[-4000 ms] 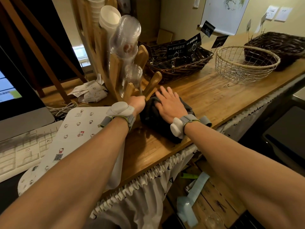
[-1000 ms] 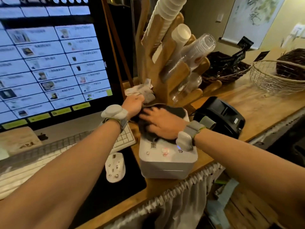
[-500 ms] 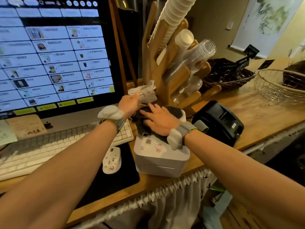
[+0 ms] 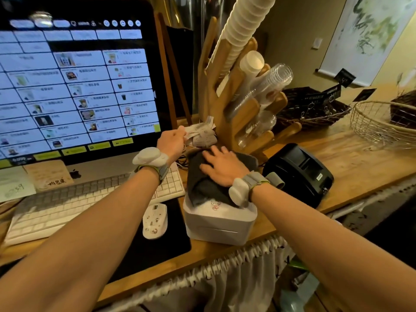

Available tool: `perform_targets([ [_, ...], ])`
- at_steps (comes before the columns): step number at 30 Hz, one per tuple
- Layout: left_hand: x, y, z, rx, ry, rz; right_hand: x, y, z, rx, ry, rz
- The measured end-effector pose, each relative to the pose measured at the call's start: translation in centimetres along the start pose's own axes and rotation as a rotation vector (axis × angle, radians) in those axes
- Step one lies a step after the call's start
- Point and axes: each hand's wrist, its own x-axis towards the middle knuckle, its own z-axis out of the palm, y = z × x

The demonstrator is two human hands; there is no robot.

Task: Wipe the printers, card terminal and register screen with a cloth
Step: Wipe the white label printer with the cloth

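A long wooden counter (image 4: 351, 158) runs from the near left to the far right, with a frilled pale curtain (image 4: 236, 280) hanging under its near edge. At the left stands the lit register screen (image 4: 74, 86), its menu tiles too blurred to read and its left side cut off by the frame. A white keyboard (image 4: 67, 203) lies in front of it, with a white mouse (image 4: 155, 220) on a black mat (image 4: 162, 248). Just right of the mat sits the white printer (image 4: 220, 224), and the dark cloth (image 4: 202, 185) is bunched over its top. The right hand (image 4: 222, 168) lies flat on the cloth with the fingers spread and straight, pressing down. To the right, close by, is the black printer (image 4: 297, 174). The left hand (image 4: 171, 141) is at the far side of the white printer, against a wad of paper slips (image 4: 201, 134); its fingers are hidden behind the back of the hand, so whether they grip the slips cannot be told. Behind them a wooden cup rack (image 4: 227, 97) holds paper cups (image 4: 243, 25) and clear cups (image 4: 270, 84). Farther right are a wicker basket (image 4: 310, 109) with dark tags and a wire basket (image 4: 382, 122), cut off at the right edge. A pale scroll (image 4: 371, 30) hangs on the yellowish wall. The cloth hides most of the white printer's top.
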Motion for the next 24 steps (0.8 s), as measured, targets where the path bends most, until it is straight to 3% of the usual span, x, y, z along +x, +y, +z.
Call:
perform_targets([
  [1,0.0,-0.1,-0.1,0.000,-0.010,-0.008,0.1,-0.2,0.1,-0.029,0.027,0.021],
  [5,-0.1,-0.2,-0.2,-0.026,-0.018,-0.039,-0.1,-2.1,1.4,-0.084,0.018,-0.330],
  [8,-0.4,0.0,-0.1,-0.036,-0.006,-0.036,0.7,-1.0,0.3,-0.089,0.047,-0.167],
  [12,-0.6,0.5,0.0,-0.053,-0.006,-0.066,0.0,-3.4,1.1,-0.129,0.024,-0.298],
  [16,-0.8,0.8,0.2,-0.068,0.000,-0.102,0.5,-2.0,-1.5,-0.055,-0.052,-0.074],
  [20,-0.5,0.8,0.9,-0.103,0.001,-0.143,0.1,-3.6,-0.7,-0.122,-0.130,-0.250],
  [24,-0.6,1.2,1.4,-0.094,0.025,-0.140,0.3,-2.3,-2.0,-0.024,-0.091,-0.137],
])
